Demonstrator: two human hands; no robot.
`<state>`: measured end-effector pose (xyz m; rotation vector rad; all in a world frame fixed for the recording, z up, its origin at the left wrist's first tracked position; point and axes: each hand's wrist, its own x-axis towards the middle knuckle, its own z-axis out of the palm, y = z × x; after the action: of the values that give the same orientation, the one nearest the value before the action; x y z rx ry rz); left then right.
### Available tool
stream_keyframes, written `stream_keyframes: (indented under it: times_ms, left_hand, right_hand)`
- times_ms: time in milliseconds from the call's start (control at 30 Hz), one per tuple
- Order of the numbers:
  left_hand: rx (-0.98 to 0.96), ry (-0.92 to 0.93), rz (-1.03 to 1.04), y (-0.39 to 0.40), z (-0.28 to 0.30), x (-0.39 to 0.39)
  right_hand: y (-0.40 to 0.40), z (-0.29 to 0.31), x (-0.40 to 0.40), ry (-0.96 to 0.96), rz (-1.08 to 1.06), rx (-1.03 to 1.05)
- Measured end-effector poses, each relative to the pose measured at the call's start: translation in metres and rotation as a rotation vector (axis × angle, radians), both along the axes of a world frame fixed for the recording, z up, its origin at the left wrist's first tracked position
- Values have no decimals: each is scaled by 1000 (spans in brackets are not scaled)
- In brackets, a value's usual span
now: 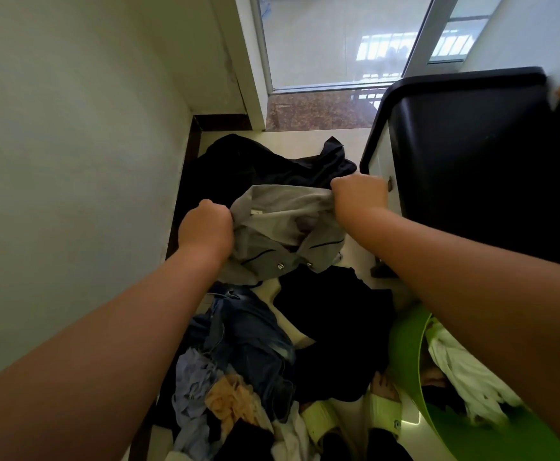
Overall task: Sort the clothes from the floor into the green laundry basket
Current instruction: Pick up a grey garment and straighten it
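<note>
A grey garment (282, 227) with dark trim hangs stretched between my two hands above the floor pile. My left hand (205, 227) grips its left edge and my right hand (358, 197) grips its right edge. Beneath it lie a black garment (265, 164), another black piece (335, 324), blue jeans (248, 337), a light blue cloth (192, 387) and a tan cloth (228, 400). The green laundry basket (405, 354) stands at the lower right, under my right forearm, with white clothing (461, 371) inside.
A white wall (72, 161) runs along the left. A white cabinet with a black top (471, 154) stands at the right, close to my right hand. A glass door (338, 41) is ahead. My feet in pale green slippers (381, 417) show beside the basket.
</note>
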<state>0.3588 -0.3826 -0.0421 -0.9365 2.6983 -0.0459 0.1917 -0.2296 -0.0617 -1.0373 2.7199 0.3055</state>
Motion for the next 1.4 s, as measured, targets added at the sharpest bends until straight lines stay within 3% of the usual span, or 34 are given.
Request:
stream_keyframes:
  times_ms: [67, 100, 167, 233, 300, 400, 434, 567, 634, 667, 700, 734, 800, 867, 900, 967, 1034, 1134, 1201, 1267, 1401]
  left_hand:
    - [88, 74, 184, 2, -1, -1]
    - [170, 115, 323, 1, -3, -4]
    - [466, 277, 699, 0, -5, -17]
    - [825, 495, 1029, 3, -1, -26]
    - [1143, 636, 1116, 13, 6, -32]
    - [1551, 786, 984, 32, 14, -36]
    - [1559, 801, 896, 38, 13, -37]
    - [1292, 857, 686, 44, -6, -39]
    - [1135, 941, 846, 38, -15, -48]
    - [1050, 889, 939, 35, -15, -53]
    - [989, 910, 942, 32, -19, -56]
    - [1131, 954, 1012, 29, -15, -58]
    - [1492, 1090, 978, 26, -7, -57]
    - [1572, 1212, 991, 20, -2, -57]
    - [1595, 1213, 993, 19, 1, -58]
    - [1681, 1218, 1029, 17, 6, -67]
    - [1820, 1282, 1073, 21, 17, -80]
    - [1745, 1299, 1106, 32, 30, -99]
    - [1595, 1221, 1069, 29, 28, -104]
    - [1394, 1201, 944, 19, 26, -101]
    - [1418, 1062, 834, -6, 29, -81]
  right_hand:
    - [-3, 6, 1, 39, -14, 81]
    - [-5, 7, 1, -33, -50, 94]
    - [-13, 16, 2, -448, -248, -26]
    - [-27, 31, 4, -1004, -612, -325]
    - [-36, 47, 8, -1271, -848, -539]
    - [-47, 57, 11, -1422, -852, -742]
    - [-48, 59, 13, -1440, -818, -776]
    - [-51, 69, 17, -1565, -692, -886]
    - [-49, 72, 17, -1652, -595, -912]
    - [-46, 74, 15, -1670, -516, -873]
    - [-41, 75, 12, -1661, -428, -806]
    - [-36, 74, 8, -1605, -346, -737]
    - [-23, 63, -3, -1318, -248, -647]
    - [-9, 42, -13, -985, -203, -499]
    - [-3, 31, -12, -906, -186, -369]
    - [3, 7, 4, -869, -190, -167]
    - [1, -17, 29, -883, -292, -190]
    - [-15, -45, 56, -728, -532, -438]
    - [-20, -53, 55, -551, -561, -555]
    - [-14, -53, 41, -469, -464, -511]
    - [6, -46, 9, -491, -189, -490]
